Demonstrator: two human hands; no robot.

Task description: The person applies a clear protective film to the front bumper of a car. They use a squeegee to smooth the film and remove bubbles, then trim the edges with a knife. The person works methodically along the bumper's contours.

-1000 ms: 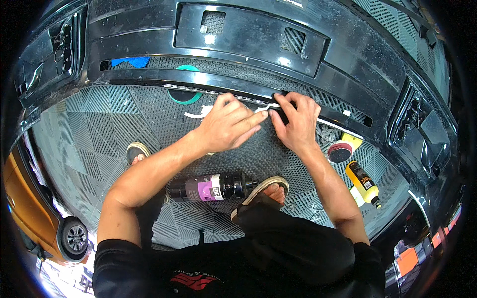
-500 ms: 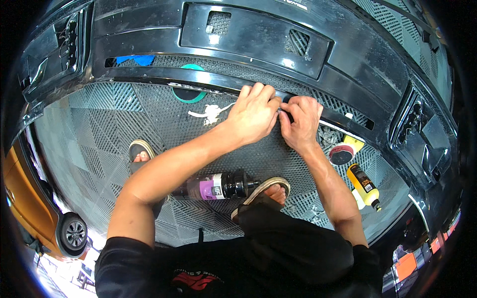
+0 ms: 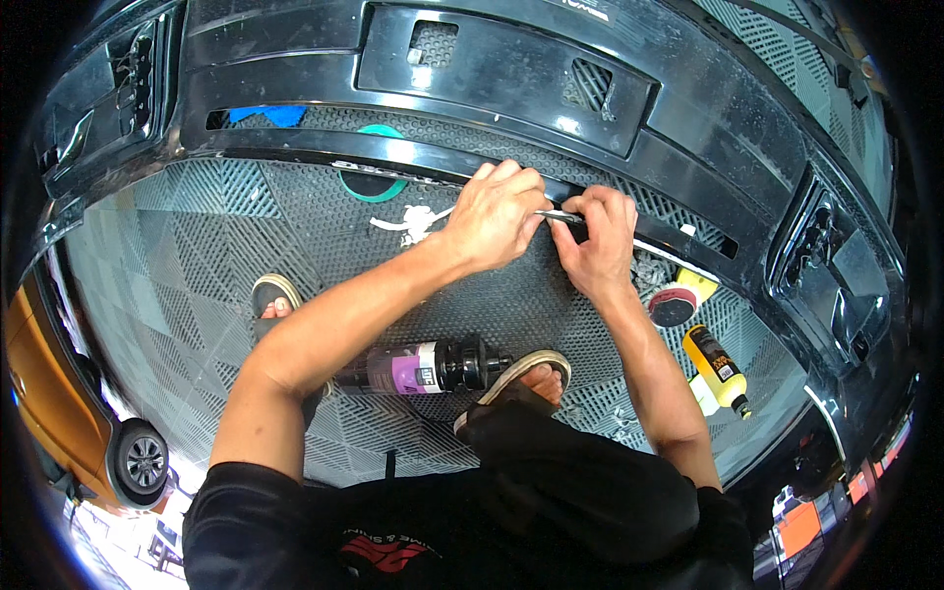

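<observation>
A large glossy black car bumper [image 3: 295, 84] curves across the upper part of the view. Both hands work at its thin lower lip [image 3: 285, 154], right of the middle. My left hand [image 3: 495, 218] is closed over the lip, fingertips bent round behind it. Just to its right, my right hand [image 3: 602, 236] pinches the same edge, thumb below and fingers on top. Between them a narrow pale strip [image 3: 559, 215] runs along the edge; whether it is tape or bare edge I cannot tell. White residue marks the lip elsewhere.
A crumpled white strip [image 3: 418, 224] and a green-rimmed round pad [image 3: 374, 189] lie on the floor mat [image 3: 462, 305]. At right are a polisher with a maroon-rimmed pad [image 3: 675, 307] and a yellow bottle [image 3: 715, 366]. A dark bottle with a purple label [image 3: 403, 370] lies between my feet.
My hands stay at the same stretch of the lip. My left hand has shifted slightly down and left, and more of the pale strip shows between the hands.
</observation>
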